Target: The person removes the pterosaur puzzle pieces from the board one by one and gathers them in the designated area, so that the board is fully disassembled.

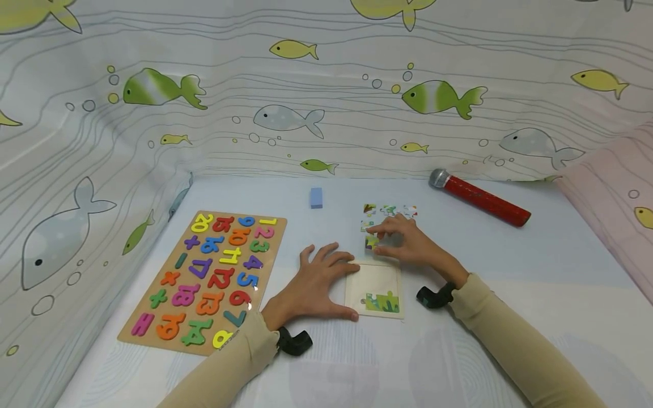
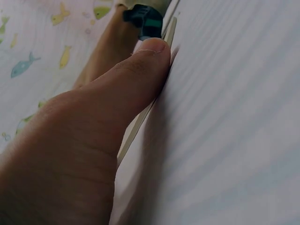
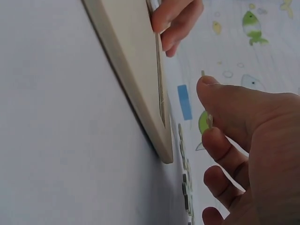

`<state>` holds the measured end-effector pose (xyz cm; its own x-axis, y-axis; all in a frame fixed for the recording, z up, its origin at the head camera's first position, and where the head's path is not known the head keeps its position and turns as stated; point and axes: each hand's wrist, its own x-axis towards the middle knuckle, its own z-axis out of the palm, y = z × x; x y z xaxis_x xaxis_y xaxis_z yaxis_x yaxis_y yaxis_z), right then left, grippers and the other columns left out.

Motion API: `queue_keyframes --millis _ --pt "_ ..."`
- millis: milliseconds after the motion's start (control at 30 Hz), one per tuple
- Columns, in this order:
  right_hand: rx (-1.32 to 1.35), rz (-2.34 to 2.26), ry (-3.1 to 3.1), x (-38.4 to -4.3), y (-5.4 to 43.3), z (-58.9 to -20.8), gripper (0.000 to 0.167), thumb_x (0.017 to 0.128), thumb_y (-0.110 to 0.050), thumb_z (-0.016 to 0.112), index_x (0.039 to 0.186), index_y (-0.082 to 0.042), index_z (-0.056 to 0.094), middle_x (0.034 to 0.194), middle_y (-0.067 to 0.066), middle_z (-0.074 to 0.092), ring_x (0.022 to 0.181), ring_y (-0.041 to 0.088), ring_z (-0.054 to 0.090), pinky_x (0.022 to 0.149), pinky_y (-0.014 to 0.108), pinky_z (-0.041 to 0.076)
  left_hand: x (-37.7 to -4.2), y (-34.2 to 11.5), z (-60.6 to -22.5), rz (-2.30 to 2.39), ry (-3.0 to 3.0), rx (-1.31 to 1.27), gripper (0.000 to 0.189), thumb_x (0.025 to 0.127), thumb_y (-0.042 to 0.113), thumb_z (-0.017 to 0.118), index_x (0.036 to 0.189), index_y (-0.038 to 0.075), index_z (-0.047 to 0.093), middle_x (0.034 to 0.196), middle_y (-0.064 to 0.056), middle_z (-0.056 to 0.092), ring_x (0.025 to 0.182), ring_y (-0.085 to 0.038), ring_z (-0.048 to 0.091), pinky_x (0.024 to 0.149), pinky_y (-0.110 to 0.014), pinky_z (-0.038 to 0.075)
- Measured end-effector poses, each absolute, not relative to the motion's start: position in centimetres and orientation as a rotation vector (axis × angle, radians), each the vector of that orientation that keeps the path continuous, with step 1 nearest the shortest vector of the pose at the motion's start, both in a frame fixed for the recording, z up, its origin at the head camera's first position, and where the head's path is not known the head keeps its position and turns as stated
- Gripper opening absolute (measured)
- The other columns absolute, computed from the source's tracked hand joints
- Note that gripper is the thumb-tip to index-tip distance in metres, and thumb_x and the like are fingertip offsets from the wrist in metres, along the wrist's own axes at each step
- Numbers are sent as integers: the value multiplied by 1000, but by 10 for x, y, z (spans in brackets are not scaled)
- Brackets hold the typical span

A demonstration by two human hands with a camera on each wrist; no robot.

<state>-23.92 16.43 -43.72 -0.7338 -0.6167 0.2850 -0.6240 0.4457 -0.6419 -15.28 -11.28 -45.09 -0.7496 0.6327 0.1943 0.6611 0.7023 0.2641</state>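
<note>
A shallow wooden puzzle tray (image 1: 355, 289) lies on the table, with joined green puzzle pieces (image 1: 382, 302) in its lower right part. My left hand (image 1: 318, 283) rests at the tray's left side, fingers spread. Its thumb (image 2: 152, 51) touches the tray near the lower left corner, and a fingertip lies on the upper left corner. Just beyond the tray, my right hand (image 1: 408, 241) pinches a puzzle piece (image 3: 209, 121) between thumb and finger, held edge-on in the right wrist view. Several loose puzzle pieces (image 1: 389, 209) lie behind that hand, which partly hides them.
To the left is a board (image 1: 255, 300) of coloured numbers and signs. A small blue block (image 1: 316, 198) stands toward the back. At the back right lies a red microphone (image 1: 482, 199). A fish-patterned cloth (image 1: 224, 124) walls the back and sides.
</note>
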Motion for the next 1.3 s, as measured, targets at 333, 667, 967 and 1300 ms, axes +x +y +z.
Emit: queue_keyframes --millis 333,667,967,1300 --pt "1157 1112 -2713 -244 160 -437 43 81 -17 86 122 -13 75 94 -1 70 97 22 51 85 42 24 -153 -113 -451 -467 -2826 -1073 94 65 83 74 142 32 56 149 6 51 152 -30 31 113 -71 16" --pt "1165 1023 -2765 -244 160 -439 40 82 -20 85 121 -16 76 96 -4 68 94 17 44 81 41 20 -152 -113 -452 -459 -2814 -1073 94 65 83 74 142 32 56 150 5 51 151 -30 32 113 -71 17" --pt "1170 978 -2783 -243 160 -440 40 83 -22 84 123 -18 76 99 -2 67 96 18 43 81 41 20 -152 -113 -453 -459 -2821 -1068 93 65 82 73 142 32 57 150 5 51 151 -30 31 113 -71 18" --pt "1148 924 -2803 -244 159 -441 41 84 -24 84 124 -20 76 103 4 64 96 20 41 82 42 18 -152 -112 -453 -465 -2817 -1068 93 65 82 74 142 32 57 150 5 51 151 -31 32 113 -71 17"
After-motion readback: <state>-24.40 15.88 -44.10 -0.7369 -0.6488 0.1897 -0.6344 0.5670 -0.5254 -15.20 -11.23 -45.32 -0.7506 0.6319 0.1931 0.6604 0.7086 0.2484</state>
